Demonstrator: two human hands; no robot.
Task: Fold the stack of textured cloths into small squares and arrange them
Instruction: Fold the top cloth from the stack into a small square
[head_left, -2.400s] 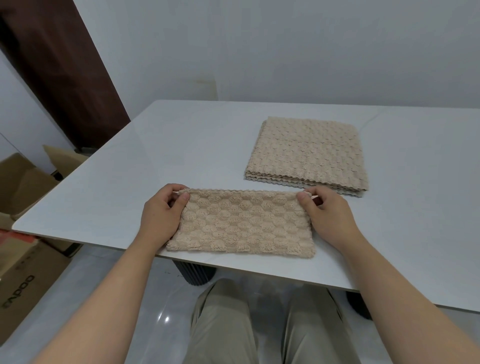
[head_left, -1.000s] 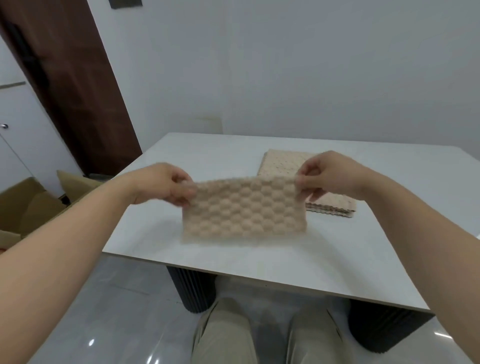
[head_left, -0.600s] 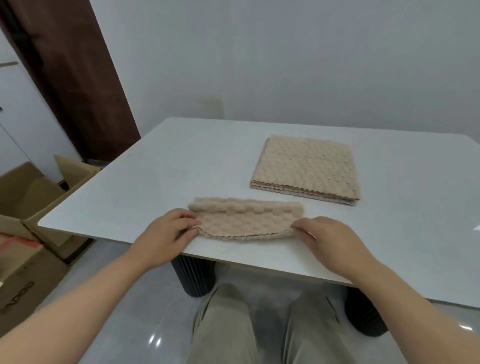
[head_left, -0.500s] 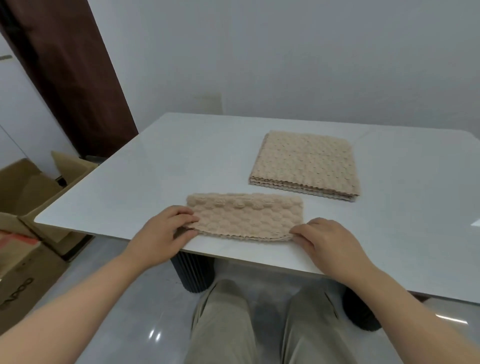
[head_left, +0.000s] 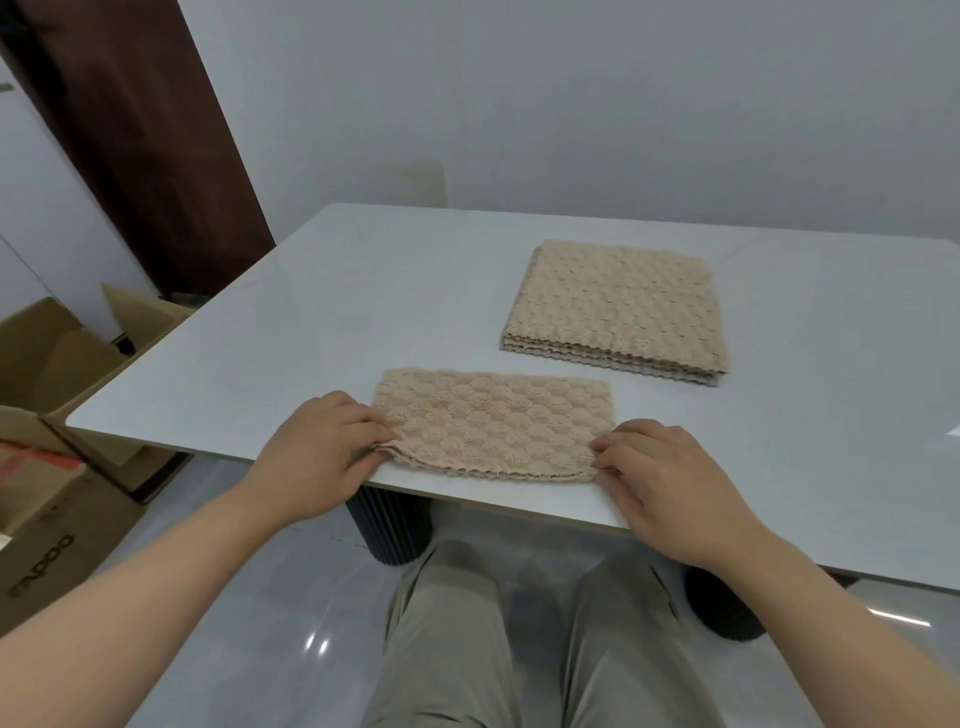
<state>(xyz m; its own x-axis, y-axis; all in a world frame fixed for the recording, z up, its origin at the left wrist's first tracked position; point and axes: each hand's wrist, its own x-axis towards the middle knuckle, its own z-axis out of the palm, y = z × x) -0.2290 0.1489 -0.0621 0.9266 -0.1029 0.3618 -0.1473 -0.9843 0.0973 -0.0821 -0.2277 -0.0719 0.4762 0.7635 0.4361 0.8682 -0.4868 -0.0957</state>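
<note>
A beige bubble-textured cloth (head_left: 493, 422), folded into a long rectangle, lies flat near the front edge of the white table (head_left: 363, 312). My left hand (head_left: 322, 457) pinches its near left corner. My right hand (head_left: 670, 493) pinches its near right corner. Both hands rest on the table at the cloth's ends. Behind and to the right sits a stack of several unfolded beige cloths (head_left: 618, 306), square and neat, touched by neither hand.
Open cardboard boxes (head_left: 57, 415) stand on the floor left of the table. A dark brown door (head_left: 130, 140) is at the back left. My legs (head_left: 519, 639) are under the table's front edge, beside a black ribbed table leg (head_left: 389, 530).
The cloth was lifted off the table and held up by both hands, then laid back down folded near the front edge. My hands now hold its near corners instead of its far ones.
</note>
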